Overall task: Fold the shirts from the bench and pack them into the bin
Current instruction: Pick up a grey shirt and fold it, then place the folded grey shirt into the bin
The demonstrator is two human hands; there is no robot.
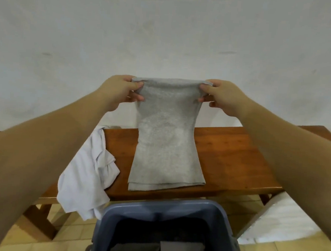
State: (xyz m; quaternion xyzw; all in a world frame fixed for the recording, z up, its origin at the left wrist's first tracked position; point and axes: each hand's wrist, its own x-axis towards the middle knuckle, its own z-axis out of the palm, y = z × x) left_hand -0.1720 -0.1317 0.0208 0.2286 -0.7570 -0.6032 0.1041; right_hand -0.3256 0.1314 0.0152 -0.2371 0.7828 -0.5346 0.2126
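Head view: my left hand [117, 91] and right hand [224, 97] each pinch a top corner of the grey shirt [166, 137] between thumb and fingers [139, 84]. It hangs folded, lower edge resting on the wooden worktop [236, 159]. White shirt [87, 175] drapes off the worktop's left edge. Blue bin [166, 209] below holds dark folded items, possibly shirts.

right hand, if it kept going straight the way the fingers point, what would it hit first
The right hand points inward across the grey shirt it pinches, so it would likely meet the left hand at the opposite corner first. Depth is hard to judge.
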